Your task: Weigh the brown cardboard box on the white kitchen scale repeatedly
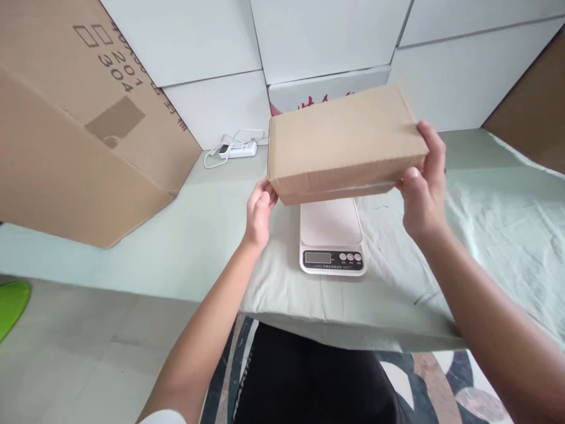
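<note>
A closed brown cardboard box (344,141) is held up, slightly tilted, between my two hands. My left hand (260,213) grips its lower left corner, with the fingers partly hidden behind it. At the right end, my right hand (424,185) clasps the box with the thumb below and the fingers round the edge. Beneath the box, a white kitchen scale (331,227) lies on the cloth-covered table (212,229); the box hides the back of its plate. The scale's display (318,258) shows no readable digits.
A large cardboard carton (110,147) stands at the left. White boxes (326,35) are stacked along the back. A white power strip with a cable (242,149) lies before them. Another brown carton (536,109) is at the far right, and something green (13,303) at the lower left.
</note>
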Tool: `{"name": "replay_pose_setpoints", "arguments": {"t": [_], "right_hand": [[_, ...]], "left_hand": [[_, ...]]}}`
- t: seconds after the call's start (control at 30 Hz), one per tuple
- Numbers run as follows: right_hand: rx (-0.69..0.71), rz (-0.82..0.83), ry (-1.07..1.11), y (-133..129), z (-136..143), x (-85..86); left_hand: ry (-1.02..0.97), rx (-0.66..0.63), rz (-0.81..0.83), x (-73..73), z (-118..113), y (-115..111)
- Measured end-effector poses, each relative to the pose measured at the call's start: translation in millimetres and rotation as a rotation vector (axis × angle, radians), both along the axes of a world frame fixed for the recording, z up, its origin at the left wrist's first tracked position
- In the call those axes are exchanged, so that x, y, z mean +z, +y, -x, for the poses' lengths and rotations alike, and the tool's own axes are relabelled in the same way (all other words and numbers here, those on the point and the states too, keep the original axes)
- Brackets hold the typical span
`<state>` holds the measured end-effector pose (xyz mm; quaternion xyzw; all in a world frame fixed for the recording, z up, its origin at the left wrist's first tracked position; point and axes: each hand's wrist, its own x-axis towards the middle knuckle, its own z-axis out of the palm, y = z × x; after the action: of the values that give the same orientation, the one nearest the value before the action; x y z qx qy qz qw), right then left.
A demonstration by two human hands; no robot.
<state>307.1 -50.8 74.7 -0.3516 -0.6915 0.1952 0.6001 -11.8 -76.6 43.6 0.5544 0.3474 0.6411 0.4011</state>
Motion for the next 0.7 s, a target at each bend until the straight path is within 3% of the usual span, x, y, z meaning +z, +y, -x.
{"name": "replay_pose_setpoints", "arguments": {"t": [0.07,0.17,0.33,0.43,0.7], "right_hand": [[0.036,-0.051,0.015,27,5,-5.1],[-0.060,-0.029,0.035,58,13,-33.6],[-0.077,0.068,0.022,74,13,-80.1],[-0.092,0.124,0.027,72,10,-85.1],[-0.106,0.214,0.060,66,12,-77.0]], "left_hand": [[-0.029,0.013,0.029,-2.3,-2,26],[-0.040,0.068,0.099,-16.1,-8,52],[-0.057,0.032,0.239,-35.0,-12,59],[-0.057,0.026,0.288,-35.9,-12,57],[0.012,0.050,0.327,-37.1,-10,60]]}}
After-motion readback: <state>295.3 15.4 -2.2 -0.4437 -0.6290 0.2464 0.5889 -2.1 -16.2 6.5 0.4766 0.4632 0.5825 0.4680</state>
